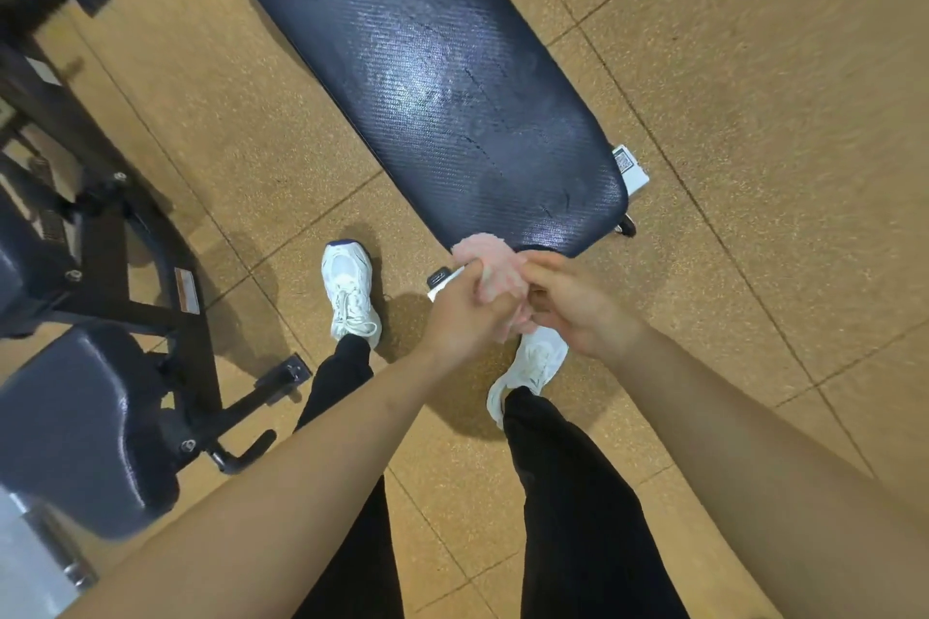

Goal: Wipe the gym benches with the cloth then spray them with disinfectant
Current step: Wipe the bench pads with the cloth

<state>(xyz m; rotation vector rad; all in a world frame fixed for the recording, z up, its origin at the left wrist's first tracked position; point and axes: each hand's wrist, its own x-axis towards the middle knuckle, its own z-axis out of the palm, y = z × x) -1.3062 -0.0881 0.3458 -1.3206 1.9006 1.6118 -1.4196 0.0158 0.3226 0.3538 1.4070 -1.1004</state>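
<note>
Directly below the camera, at the near end of the bench [427, 65], both hands meet on one pink cloth [482, 256]. The left hand [460, 317] has its fingers curled around the bunched fabric. The right hand [578, 307] pinches the same cloth from the right side. The cloth is held in the air, and its far edge overlaps the bench's near rim; I cannot tell whether it touches the pad.

The bench is one long dark blue pad running from near centre to far left, with a pale sheen across its middle. A white label [631, 166] with a printed code sticks out at its near right corner.

To the left stands a second machine [125, 236] on a black frame, with two dark pads showing, the larger pad [85, 427] nearest. One warning sticker [186, 289] sits on its frame.

Two white shoes stand on the tan tiled floor [754, 65]: the left shoe [349, 292] is left of the hands, and the right shoe [533, 362] is partly hidden under the hands and cloth. Black trousers [578, 493] cover both legs.
</note>
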